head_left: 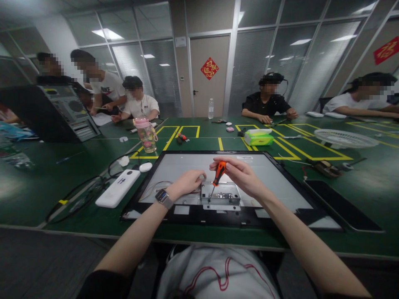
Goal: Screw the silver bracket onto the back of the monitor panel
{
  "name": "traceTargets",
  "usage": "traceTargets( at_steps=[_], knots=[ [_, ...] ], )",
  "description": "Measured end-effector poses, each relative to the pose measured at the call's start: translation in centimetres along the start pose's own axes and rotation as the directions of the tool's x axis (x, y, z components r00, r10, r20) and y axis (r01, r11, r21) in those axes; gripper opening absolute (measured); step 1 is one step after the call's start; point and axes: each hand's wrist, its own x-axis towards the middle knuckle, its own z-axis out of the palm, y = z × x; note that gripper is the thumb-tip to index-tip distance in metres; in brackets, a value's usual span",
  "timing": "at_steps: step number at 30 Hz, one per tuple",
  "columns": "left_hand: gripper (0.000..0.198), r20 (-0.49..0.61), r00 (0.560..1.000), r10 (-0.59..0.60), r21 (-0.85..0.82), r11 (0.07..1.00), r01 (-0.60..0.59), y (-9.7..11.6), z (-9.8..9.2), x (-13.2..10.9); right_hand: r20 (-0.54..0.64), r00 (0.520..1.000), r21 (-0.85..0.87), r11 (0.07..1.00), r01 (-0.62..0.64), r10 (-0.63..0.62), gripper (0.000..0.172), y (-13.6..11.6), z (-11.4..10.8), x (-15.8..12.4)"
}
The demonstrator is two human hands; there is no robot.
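My right hand (pixel 245 176) is closed around the orange and black handle of a screwdriver (pixel 220 172). The screwdriver's shaft points down at the left part of a silver metal bracket (pixel 229 199), near its front edge. Beside the bracket's back left corner is my left hand (pixel 186 184), its fingers curled; whatever they hold, if anything, is hidden. A watch is on that wrist. Under both hands lies a large flat screen panel (pixel 280 197) with a grey back and black frame. Thin wires (pixel 156 189) run over the panel left of the bracket.
A white power bank (pixel 118 189), a black cable (pixel 76 191) and a pink-lidded bottle (pixel 146 135) lie or stand left of the panel. To the right are a black phone-shaped slab (pixel 341 203) and a tape measure (pixel 324 167). A tissue pack (pixel 258 137) and several people are beyond.
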Motion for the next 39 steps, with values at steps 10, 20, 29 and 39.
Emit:
traceTargets(
  at_steps=[10, 20, 29, 39],
  knots=[
    [0.028, 0.009, 1.0, -0.004, -0.022, 1.0, 0.004, 0.55, -0.46, -0.12, -0.127, 0.985, -0.248, 0.966, 0.08, -0.114, 0.032, 0.27, 0.57, -0.19],
    [0.03, 0.0, 1.0, 0.009, -0.017, 1.0, -0.009, 0.07, -0.1, -0.04, -0.19, 0.982, 0.088, 0.996, -0.002, 0.018, 0.02, 0.68, 0.74, 0.24],
    [0.028, 0.003, 1.0, 0.016, -0.026, 1.0, -0.016, 0.13, -0.16, -0.03, -0.134, 0.99, 0.053, 0.998, -0.026, 0.033, 0.024, 0.22, 0.75, 0.11],
    [0.027, 0.009, 1.0, -0.001, -0.017, 1.0, 0.001, 0.28, -0.24, -0.08, -0.101, 0.992, -0.236, 0.971, 0.045, -0.071, 0.03, 0.01, 0.2, 0.03]
  ],
)
